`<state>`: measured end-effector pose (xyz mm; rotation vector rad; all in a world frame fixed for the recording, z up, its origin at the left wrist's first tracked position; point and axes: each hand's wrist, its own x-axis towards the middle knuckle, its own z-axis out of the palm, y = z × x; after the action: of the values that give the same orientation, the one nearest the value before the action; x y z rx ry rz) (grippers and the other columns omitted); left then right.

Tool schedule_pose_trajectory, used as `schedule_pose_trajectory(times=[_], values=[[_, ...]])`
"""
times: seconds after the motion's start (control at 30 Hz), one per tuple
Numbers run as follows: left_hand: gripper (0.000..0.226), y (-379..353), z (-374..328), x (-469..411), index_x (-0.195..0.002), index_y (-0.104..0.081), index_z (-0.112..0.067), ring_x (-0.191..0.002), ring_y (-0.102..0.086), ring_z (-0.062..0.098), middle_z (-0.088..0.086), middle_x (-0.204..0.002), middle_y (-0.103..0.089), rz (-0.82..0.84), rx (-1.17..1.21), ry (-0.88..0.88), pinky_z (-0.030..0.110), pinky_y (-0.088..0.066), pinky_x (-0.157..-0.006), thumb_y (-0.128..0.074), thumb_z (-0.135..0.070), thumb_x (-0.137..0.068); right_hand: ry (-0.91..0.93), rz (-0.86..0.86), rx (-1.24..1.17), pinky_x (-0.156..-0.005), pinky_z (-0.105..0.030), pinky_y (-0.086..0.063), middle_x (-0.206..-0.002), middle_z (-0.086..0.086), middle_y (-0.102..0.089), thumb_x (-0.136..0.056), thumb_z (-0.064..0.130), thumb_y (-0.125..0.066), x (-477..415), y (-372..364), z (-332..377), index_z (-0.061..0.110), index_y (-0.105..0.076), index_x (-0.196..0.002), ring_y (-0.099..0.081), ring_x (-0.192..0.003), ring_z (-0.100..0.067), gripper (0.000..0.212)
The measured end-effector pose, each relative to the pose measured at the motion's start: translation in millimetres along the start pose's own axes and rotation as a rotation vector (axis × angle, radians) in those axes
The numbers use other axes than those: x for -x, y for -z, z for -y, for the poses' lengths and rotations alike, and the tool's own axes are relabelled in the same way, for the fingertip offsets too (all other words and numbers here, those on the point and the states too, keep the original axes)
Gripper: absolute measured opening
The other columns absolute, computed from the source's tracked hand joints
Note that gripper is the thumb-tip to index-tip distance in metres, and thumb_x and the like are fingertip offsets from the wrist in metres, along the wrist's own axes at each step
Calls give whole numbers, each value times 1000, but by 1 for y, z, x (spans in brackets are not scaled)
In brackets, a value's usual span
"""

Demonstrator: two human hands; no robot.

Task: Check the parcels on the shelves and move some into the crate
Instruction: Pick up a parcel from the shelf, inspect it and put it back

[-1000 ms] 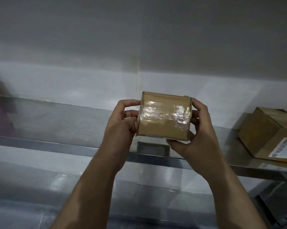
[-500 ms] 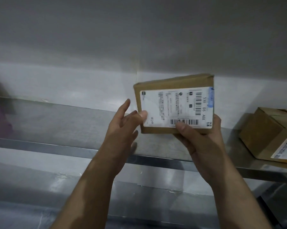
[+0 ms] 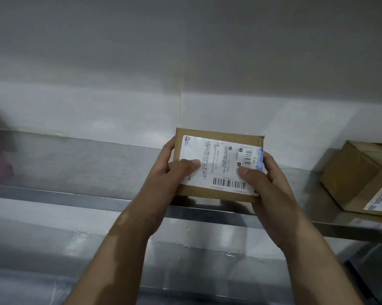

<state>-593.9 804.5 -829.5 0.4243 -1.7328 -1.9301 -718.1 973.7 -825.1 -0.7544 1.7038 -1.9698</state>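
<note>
Mid-frame, the left hand [image 3: 176,170] and right hand [image 3: 260,183] are clamping the stiff, seemingly light parcel [image 3: 218,166] by its side edges, thumbs pressing its label.

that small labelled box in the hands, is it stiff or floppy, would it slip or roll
Probably stiff: the small box shows straight edges while the left hand and right hand grip it. Its glossy label may be slick under thumbs. Flat sides, so unlikely to roll.
</note>
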Motion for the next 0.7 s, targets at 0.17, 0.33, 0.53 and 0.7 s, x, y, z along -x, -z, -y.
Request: schedule_pose_trajectory(times=[0.17, 0.33, 0.53, 0.7], values=[[44, -4, 1, -2, -143, -53, -42, -103, -77, 17, -15, -111, -78, -81, 7, -15, 33, -64, -74, -64, -32, -102, 5, -43, 40, -98, -39, -62, -117, 6, -79, -99, 18, -69, -3, 0, -4, 33, -54, -147, -76, -113, -21, 52], [43, -7, 1, -1, -142, -56, -41, -104, -78, 17, -15, -113, -78, -109, 3, -23, 44, -65, -88, -65, -31, -101, 13, -53, 30, -86, -30, -65, -111, 11, -80, -101, 17, -67, -4, -2, -4, 32, -56, -144, -77, -107, -15, 46], [40, -5, 2, -3, -138, -57, -42, -104, -77, 14, -17, -111, -79, -106, 7, -29, 37, -64, -89, -65, -30, -101, 26, -43, 22, -79, -22, -63, -103, 15, -81, -102, 14, -65, -3, -8, -2, 34, -60, -134, -78, -103, -10, 39], [35, -5, -4, -3, -136, -59, -44, -106, -77, 20, -12, -114, -79, -98, 37, 9, 42, -64, -89, -62, -34, -103, 70, 3, 54, -95, -35, -63, -125, 12, -75, -100, 24, -70, -3, -6, -6, 40, -52, -147, -74, -116, -14, 53]])
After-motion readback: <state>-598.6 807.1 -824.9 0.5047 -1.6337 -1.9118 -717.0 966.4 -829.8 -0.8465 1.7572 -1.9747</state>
